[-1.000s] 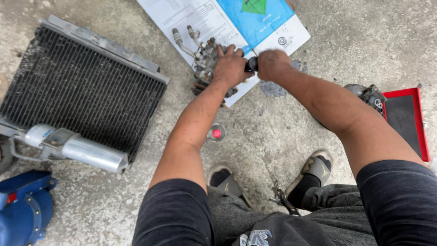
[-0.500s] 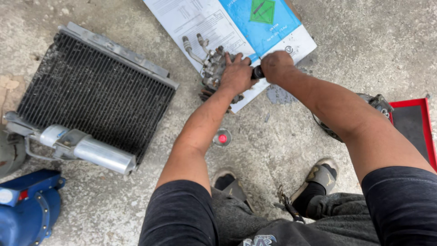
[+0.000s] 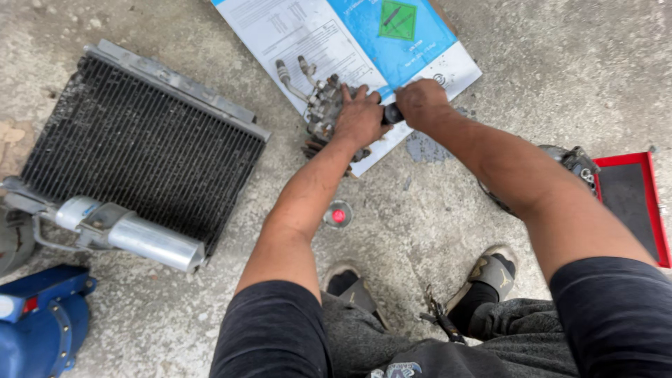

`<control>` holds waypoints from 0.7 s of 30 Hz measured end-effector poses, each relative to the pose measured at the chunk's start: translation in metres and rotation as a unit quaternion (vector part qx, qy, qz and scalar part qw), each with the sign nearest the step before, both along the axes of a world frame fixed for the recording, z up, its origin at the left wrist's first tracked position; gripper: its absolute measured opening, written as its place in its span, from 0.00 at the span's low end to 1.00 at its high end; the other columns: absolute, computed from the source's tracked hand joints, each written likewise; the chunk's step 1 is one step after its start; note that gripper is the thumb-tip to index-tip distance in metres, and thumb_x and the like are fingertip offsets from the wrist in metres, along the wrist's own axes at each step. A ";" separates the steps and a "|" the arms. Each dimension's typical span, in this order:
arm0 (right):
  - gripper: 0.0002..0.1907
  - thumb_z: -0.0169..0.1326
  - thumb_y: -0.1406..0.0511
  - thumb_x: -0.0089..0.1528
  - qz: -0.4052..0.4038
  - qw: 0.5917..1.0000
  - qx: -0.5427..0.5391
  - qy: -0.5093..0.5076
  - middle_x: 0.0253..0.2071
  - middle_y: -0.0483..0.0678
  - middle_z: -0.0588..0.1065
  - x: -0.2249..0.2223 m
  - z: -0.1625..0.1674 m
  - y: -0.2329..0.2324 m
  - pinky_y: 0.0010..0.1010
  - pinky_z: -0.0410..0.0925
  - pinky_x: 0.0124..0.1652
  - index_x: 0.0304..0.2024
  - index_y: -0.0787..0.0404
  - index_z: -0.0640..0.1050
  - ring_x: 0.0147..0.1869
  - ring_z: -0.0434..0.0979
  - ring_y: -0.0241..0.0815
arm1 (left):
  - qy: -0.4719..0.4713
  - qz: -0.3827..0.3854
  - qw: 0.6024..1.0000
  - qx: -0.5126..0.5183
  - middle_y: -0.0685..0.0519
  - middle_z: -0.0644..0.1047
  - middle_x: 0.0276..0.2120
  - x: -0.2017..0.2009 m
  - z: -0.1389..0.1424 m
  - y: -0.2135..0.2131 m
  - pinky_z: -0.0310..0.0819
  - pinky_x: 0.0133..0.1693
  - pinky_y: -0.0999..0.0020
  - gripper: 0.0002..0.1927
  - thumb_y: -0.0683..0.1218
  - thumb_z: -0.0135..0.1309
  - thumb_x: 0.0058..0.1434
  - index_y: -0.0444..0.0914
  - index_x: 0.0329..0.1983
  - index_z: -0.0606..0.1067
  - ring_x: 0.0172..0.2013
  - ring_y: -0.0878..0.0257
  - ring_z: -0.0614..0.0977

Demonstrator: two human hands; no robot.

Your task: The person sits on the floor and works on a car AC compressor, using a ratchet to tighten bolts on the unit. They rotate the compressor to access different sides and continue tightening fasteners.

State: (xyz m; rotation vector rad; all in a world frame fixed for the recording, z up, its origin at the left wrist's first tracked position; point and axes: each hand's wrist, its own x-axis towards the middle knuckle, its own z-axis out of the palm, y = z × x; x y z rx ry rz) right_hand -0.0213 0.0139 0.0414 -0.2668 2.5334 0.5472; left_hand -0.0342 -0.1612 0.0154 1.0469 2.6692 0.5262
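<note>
Blk finned condenser (image 3: pixel 140 150), red tray (image 3: pixel 633 203)

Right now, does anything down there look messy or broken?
A bit messy. The finned radiator-like panel is dark and grimy. The left hand presses a dirty metal part onto a printed sheet lying askew on stained concrete.
</note>
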 end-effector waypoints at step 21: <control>0.21 0.65 0.61 0.56 -0.445 0.859 -0.229 -0.110 0.49 0.62 0.82 0.027 -0.008 -0.013 0.44 0.78 0.50 0.45 0.71 0.80 0.53 0.85 0.56 | 0.018 0.004 1.000 0.010 0.50 0.75 0.51 -0.001 -0.002 0.002 0.40 0.65 0.25 0.14 0.57 0.62 0.58 0.45 0.39 0.85 0.62 0.48 0.65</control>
